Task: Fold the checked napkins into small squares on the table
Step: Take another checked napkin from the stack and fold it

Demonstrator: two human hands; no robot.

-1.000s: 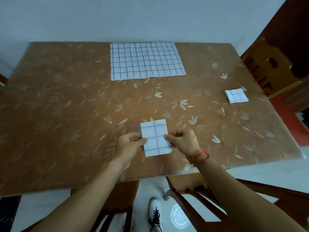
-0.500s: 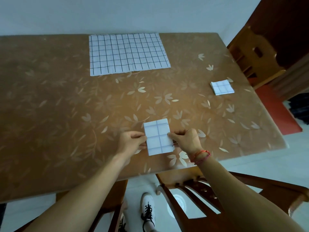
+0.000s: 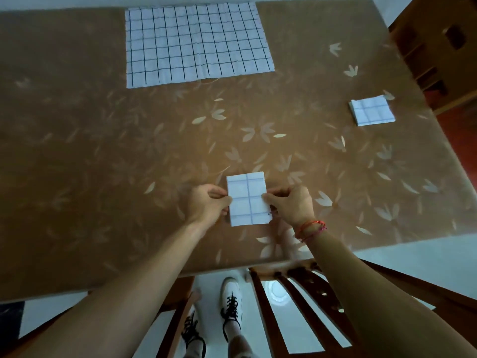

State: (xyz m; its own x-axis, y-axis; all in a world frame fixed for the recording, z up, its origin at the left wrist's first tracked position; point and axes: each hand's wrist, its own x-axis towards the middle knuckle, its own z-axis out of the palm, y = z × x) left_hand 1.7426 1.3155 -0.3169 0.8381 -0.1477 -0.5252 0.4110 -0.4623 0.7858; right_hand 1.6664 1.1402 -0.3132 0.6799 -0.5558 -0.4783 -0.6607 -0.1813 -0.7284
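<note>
Table [image 3: 77,151] | done: one folded square [image 3: 371,111], right edge | in work: oblong napkin [image 3: 247,200] at near edge, left hand [image 3: 206,205] and right hand [image 3: 291,205] fingers pinching its sides, likely one fold short | pending: flat napkin [image 3: 196,42], far side

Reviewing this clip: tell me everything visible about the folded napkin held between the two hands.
The folded napkin is white cloth with thin blue-grey check lines, folded into a rectangle two checks wide and about four long, not yet a square. It appears to lie flat on the brown leaf-patterned table, near its front edge. The left hand pinches its left edge and the right hand its right edge, roughly midway along.
</note>
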